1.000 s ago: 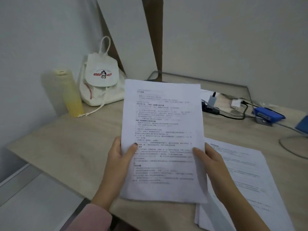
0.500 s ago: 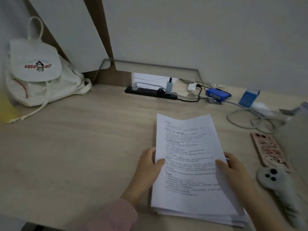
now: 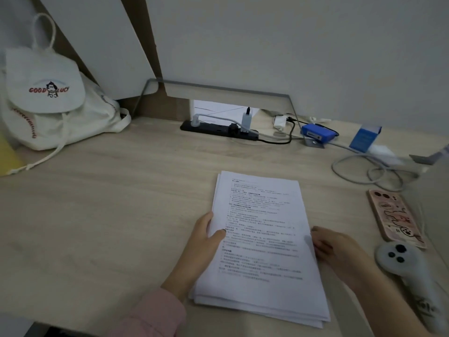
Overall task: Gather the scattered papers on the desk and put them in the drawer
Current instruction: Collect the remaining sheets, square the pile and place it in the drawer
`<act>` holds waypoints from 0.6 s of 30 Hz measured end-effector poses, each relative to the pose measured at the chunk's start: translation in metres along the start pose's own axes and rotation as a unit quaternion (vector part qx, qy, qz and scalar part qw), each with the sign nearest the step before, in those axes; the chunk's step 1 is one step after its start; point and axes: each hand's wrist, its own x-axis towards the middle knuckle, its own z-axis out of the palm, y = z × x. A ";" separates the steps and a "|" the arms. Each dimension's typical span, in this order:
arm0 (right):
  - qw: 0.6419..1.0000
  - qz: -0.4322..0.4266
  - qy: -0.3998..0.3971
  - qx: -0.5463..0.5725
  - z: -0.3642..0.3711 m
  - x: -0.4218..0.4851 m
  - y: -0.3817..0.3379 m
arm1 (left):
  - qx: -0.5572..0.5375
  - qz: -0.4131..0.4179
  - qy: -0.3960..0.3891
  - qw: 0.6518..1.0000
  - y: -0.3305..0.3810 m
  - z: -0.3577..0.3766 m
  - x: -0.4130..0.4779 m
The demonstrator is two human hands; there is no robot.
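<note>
Your stack of papers [image 3: 262,239] lies flat on the desk [image 3: 109,203], near the front edge and right of centre, its long axis running from front to back. Your left hand [image 3: 201,242] pinches its left edge, thumb on top. Your right hand [image 3: 340,249] sits just beside the right edge, fingers loosely curled, gripping nothing. Half a second ago your right thumb lay on the sheets; now it is off them. No drawer is in view.

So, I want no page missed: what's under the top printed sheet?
Under the top sheet lie more white sheets, edges showing along the near and left sides. The stack rests on the desk. Their print and number are covered.
</note>
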 end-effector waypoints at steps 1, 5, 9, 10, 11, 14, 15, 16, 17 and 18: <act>1.000 0.001 -0.022 0.003 0.007 0.002 0.000 | -0.003 0.000 0.011 1.000 -0.001 -0.006 0.000; 0.995 -0.024 -0.080 -0.055 0.039 0.008 0.007 | -0.037 0.016 0.051 0.998 -0.004 -0.030 -0.004; 0.992 -0.030 -0.124 -0.024 0.081 0.002 0.013 | -0.046 0.020 0.094 0.994 -0.009 -0.054 -0.017; 0.990 -0.028 -0.140 -0.014 0.089 0.000 0.015 | -0.048 0.024 0.104 0.993 -0.011 -0.060 -0.019; 0.988 -0.030 -0.153 -0.009 0.097 -0.003 0.016 | -0.055 0.028 0.119 0.991 -0.011 -0.068 -0.022; 0.979 -0.064 -0.192 -0.003 0.113 -0.011 0.011 | -0.084 0.016 0.155 0.984 -0.005 -0.092 -0.029; 0.975 -0.083 -0.205 -0.004 0.117 -0.015 0.006 | -0.103 0.011 0.153 0.983 -0.001 -0.100 -0.030; 0.971 -0.103 -0.217 -0.003 0.121 -0.019 0.000 | -0.125 0.015 0.146 0.981 0.004 -0.108 -0.032; 0.966 -0.122 -0.230 0.003 0.126 -0.022 -0.008 | -0.138 0.025 0.138 0.981 0.012 -0.115 -0.034; 0.960 -0.142 -0.242 0.009 0.130 -0.025 -0.017 | -0.144 0.054 0.126 0.980 0.022 -0.121 -0.037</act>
